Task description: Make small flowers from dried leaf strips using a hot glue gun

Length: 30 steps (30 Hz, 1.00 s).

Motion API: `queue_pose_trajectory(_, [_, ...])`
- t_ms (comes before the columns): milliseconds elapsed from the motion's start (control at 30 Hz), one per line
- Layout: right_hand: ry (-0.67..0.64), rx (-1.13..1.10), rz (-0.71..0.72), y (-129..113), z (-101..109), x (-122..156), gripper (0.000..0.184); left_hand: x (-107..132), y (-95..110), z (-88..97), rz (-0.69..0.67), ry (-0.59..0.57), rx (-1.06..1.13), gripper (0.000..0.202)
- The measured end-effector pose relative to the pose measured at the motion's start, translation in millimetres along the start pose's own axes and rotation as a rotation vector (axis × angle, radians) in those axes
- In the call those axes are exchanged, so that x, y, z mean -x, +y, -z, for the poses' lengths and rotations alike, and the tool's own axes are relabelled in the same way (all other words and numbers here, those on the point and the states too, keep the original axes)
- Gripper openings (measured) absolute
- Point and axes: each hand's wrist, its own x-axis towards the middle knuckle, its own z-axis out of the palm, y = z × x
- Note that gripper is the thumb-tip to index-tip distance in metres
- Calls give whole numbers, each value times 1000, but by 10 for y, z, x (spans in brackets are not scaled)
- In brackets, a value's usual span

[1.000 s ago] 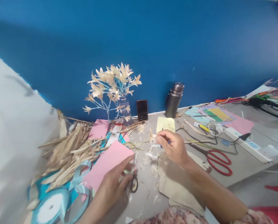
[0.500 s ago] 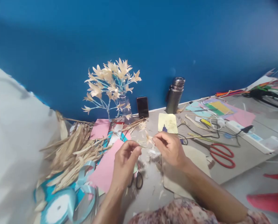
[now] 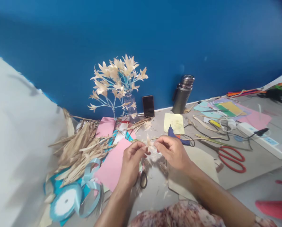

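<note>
My left hand (image 3: pixel 131 159) and my right hand (image 3: pixel 173 151) meet over the table, both pinching a small cream-coloured dried-leaf flower (image 3: pixel 149 145) between their fingertips. Below the left hand lie small black-handled scissors (image 3: pixel 143 180) on a pink paper sheet (image 3: pixel 112 164). A blue glue gun (image 3: pixel 177 136) lies just beyond my right hand. A vase of finished cream flowers on blue stems (image 3: pixel 118 82) stands at the back by the blue wall.
A pile of dried leaves (image 3: pixel 79 151) and a light-blue ribbon spool (image 3: pixel 65 201) lie on the left. Red scissors (image 3: pixel 228 154), a white power strip (image 3: pixel 261 138), coloured papers (image 3: pixel 226 108), a steel flask (image 3: pixel 182 94) and a phone (image 3: pixel 148 106) lie on the right and back.
My left hand let go of the small scissors and rose to join the right hand at the little flower. The view shifted slightly, bringing the glue gun into sight.
</note>
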Motion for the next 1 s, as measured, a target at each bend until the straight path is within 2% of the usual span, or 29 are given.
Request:
queue_pose_trajectory(133, [5, 23, 8, -4, 2, -2, 20, 14, 15, -28, -56, 17, -46, 26])
queue_pose_trajectory(267, [-38, 3, -4, 12, 7, -1, 20, 14, 32, -65, -52, 65, -123, 22])
queue_pose_trajectory(433, [-98, -196, -128, 64, 28, -11, 23, 2, 5, -50, 65, -6, 37, 22])
queue_pose_trajectory(533, [-112, -309, -207, 72, 37, -26, 26, -9, -48, -38, 81, -47, 109, 24])
queue_pose_trajectory(633, [-80, -410, -268, 72, 34, -46, 30, -25, -96, -37, 74, -5, 187, 26])
queue_pose_trajectory(733, [-51, -492, -291, 92, 11, -59, 34, -51, -127, -49, 88, 35, 263, 18])
queue_pose_trajectory(900, [-17, -536, -278, 145, -54, -35, 34, -84, -202, -79, 155, -111, 461, 27])
queue_pose_trajectory(1000, [-13, -495, -269, 153, -77, -5, 35, -89, -264, -82, 170, -122, 519, 25])
